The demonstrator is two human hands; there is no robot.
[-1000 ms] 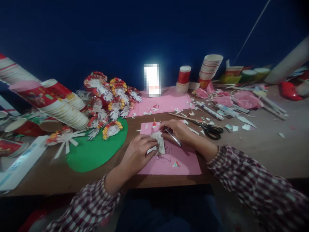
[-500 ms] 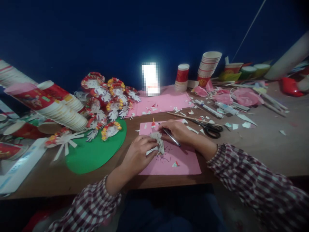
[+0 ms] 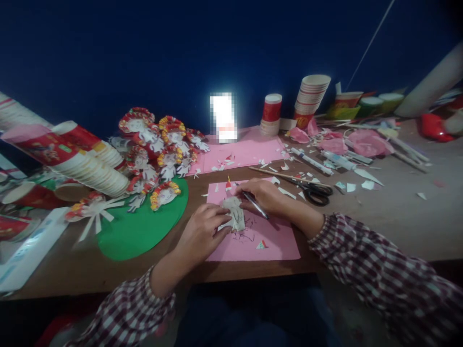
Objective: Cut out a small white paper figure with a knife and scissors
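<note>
Paper point(image 3: 238, 220), pale and marked with dark lines, lies on the pink sheet point(image 3: 278, 241) before you, with dark strokes on the sheet beside it. Your left grip point(image 3: 203, 229) rests on its left side, thumb and fingers apart. Your right grip point(image 3: 265, 198), just beyond the paper's upper right, is closed around a slanting pen point(image 3: 256, 204). Near you on the sheet lies a small triangular scrap point(image 3: 262, 244). To your right, scissors point(image 3: 315, 193) lie on the bench point(image 3: 347, 231). To your left is a green sheet point(image 3: 141, 236), with cut-out figures point(image 3: 165, 194) on and behind it. Cups point(image 3: 272, 113) stand at the back, right of a blurred-out bright patch.
</note>
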